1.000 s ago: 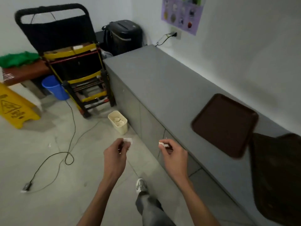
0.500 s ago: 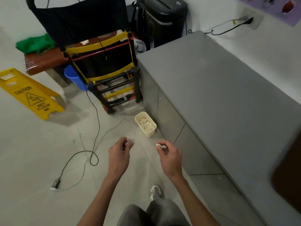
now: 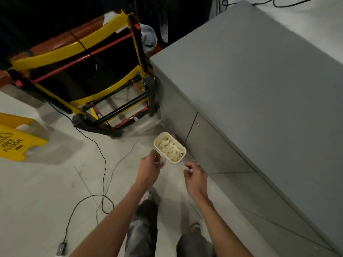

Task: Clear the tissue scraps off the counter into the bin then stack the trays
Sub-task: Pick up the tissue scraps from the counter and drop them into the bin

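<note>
Bin: small cream rectangular plastic bin (image 3: 176, 160), standing on the floor against the foot of the grey table (image 3: 259, 89) and already holding crumpled white tissue. Left grip (image 3: 148, 168) is pinching a small white tissue scrap (image 3: 162, 160) just off the bin's 7 o'clock edge. Right grip (image 3: 195, 179) is pinching a second white scrap (image 3: 189, 170) near its 5 o'clock corner. Handling: neither scrap appears to be hanging over the opening yet. Both grips should be carrying on toward 12 o'clock until squarely above it, then lowering close before letting go, since light tissue drifts. Trays: not in view.
</note>
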Tool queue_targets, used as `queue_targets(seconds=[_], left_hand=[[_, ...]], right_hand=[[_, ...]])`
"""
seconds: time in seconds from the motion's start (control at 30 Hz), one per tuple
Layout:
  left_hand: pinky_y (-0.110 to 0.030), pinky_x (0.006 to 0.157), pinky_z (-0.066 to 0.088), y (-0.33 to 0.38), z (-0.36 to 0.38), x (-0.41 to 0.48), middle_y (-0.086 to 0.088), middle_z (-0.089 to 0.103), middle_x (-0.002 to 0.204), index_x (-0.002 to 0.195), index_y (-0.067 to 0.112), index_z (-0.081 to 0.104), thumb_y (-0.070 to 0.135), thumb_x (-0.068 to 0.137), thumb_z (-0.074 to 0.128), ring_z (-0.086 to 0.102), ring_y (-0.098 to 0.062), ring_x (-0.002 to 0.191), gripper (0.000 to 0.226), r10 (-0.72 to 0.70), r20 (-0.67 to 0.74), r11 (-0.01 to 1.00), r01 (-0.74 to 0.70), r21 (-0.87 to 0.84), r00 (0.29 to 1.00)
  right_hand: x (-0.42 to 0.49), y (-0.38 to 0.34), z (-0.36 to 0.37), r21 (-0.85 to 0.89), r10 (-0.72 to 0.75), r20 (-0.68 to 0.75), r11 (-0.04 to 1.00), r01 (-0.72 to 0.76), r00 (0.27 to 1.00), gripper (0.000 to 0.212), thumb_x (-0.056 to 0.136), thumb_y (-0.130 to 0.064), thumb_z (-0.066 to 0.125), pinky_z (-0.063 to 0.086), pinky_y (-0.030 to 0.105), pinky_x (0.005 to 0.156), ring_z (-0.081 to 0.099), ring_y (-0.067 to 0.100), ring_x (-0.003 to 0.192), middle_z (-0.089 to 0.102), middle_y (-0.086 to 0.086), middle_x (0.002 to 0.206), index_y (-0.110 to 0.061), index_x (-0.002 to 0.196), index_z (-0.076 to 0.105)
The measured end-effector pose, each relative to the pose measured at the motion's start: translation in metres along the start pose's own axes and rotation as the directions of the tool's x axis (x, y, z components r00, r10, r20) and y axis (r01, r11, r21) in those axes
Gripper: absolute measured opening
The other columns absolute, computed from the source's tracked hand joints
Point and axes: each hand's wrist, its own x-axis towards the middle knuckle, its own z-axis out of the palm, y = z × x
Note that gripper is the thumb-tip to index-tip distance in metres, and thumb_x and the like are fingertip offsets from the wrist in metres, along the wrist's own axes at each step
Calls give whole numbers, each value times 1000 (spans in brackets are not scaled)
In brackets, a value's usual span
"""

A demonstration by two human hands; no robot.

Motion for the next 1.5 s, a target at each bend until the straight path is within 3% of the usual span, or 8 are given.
queue_targets(seconds=[0.23, 0.33, 0.43, 0.57, 0.7, 0.9, 1.2, 1.5], left_hand=[[-37, 71, 58, -65, 43, 133, -7, 74, 90, 89, 30, 68, 16, 93, 69, 71, -28, 79, 14, 17, 140, 982, -43, 184, 990], [-36, 83, 56, -95, 85, 191, -11, 73, 107, 102, 18, 77, 10, 95, 65, 70, -32, 95, 16, 52, 182, 971, -92, 219, 982], [-30, 85, 53, -134, 138, 246, -12, 70, 116, 112, 13, 75, 6, 97, 59, 68, -31, 105, 23, 27, 236, 965, -87, 246, 971], [-43, 90, 59, -179, 201, 301, -21, 68, 119, 116, 4, 70, 8, 95, 55, 67, -40, 108, 26, 17, 351, 933, -141, 330, 936], [-40, 101, 53, -206, 235, 321, -9, 60, 137, 142, 16, 55, 16, 99, 54, 61, -33, 123, 43, -10, 423, 910, -167, 379, 906], [-48, 103, 52, -154, 167, 273, -12, 55, 147, 150, 16, 45, 23, 99, 55, 59, -36, 128, 52, 0, 403, 865, -203, 460, 915], [-47, 103, 52, -3, -8, 132, -10, 53, 147, 150, 20, 43, 28, 102, 55, 58, -32, 127, 50, 220, 336, 809, -364, 461, 916], [-45, 103, 50, 111, -112, 4, -5, 56, 138, 137, 18, 53, 24, 98, 61, 54, -28, 127, 41, 542, 280, 723, -610, 325, 792]], right_hand=[[91, 29, 97, -103, 84, 25, 991, -81, 996, 22, 101, -9, 62, 56, 29, 84, 68, 22, 104, 71, 5, 114, -26, 115, 66], [141, 59, 145, -170, 96, 56, 982, -85, 994, 19, 102, -8, 59, 49, 23, 82, 68, 25, 103, 71, 10, 116, -18, 116, 69], [191, 94, 190, -213, 96, 68, 974, -80, 993, 24, 103, -9, 53, 57, 29, 87, 69, 27, 104, 70, 11, 118, -17, 119, 69], [248, 147, 240, -304, 103, 152, 951, -53, 983, 33, 106, -11, 51, 54, 24, 92, 66, 25, 112, 67, 8, 131, -11, 136, 64], [270, 172, 258, -377, 183, 244, 923, -81, 952, 43, 101, -18, 55, 55, 35, 100, 65, 30, 122, 66, 12, 136, -12, 143, 58], [222, 108, 205, -322, 195, 121, 935, -147, 973, 39, 103, -25, 52, 56, 47, 100, 62, 36, 123, 62, 12, 141, -22, 142, 55], [65, -54, 53, -264, 52, -100, 961, -77, 994, 37, 105, -34, 54, 55, 38, 98, 62, 25, 120, 61, 3, 140, -27, 141, 51], [-81, -153, -85, -179, -57, -512, 983, -41, 857, 42, 101, -42, 61, 54, 38, 100, 64, 23, 118, 66, 1, 131, -22, 138, 60]])
